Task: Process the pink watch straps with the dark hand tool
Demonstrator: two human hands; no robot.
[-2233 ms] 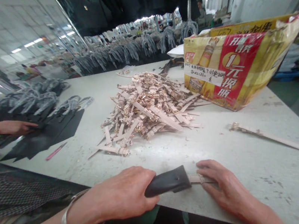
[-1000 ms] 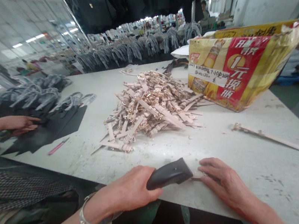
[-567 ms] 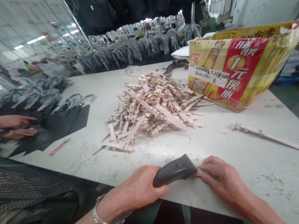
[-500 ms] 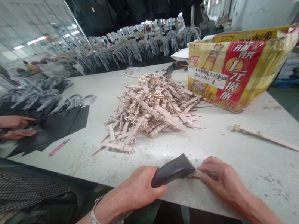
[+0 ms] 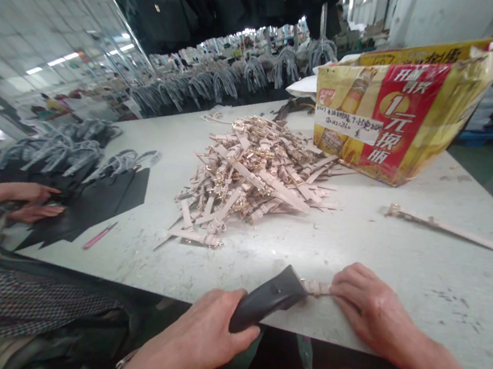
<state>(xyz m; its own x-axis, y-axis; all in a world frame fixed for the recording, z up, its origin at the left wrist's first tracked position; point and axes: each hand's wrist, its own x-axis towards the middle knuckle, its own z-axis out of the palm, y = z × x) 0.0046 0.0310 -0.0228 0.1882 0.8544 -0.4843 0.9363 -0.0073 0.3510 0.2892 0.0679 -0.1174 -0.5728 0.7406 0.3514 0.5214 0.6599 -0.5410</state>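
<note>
My left hand (image 5: 217, 323) is wrapped round a dark leather-like piece (image 5: 270, 297) near the table's front edge. From the far end of that piece a pale strap with metal fittings (image 5: 317, 288) runs to the right. The fingertips of my right hand (image 5: 368, 300) are pressed together on the strap's other end, low over the table. Beyond my hands lies a heap of pale straps with gold-coloured buckles (image 5: 252, 176). One single strap (image 5: 445, 227) rests apart at the right.
A yellow and red cardboard box (image 5: 393, 114) stands behind the heap on the white table (image 5: 144, 268). At the left, another person's hands (image 5: 37, 204) work over black pieces (image 5: 98, 201), near a pink-handled tool (image 5: 99, 235). Wrapped handles hang behind.
My left hand and the dark piece have moved left and slightly down, away from my right hand. More of the pale strap shows between them.
</note>
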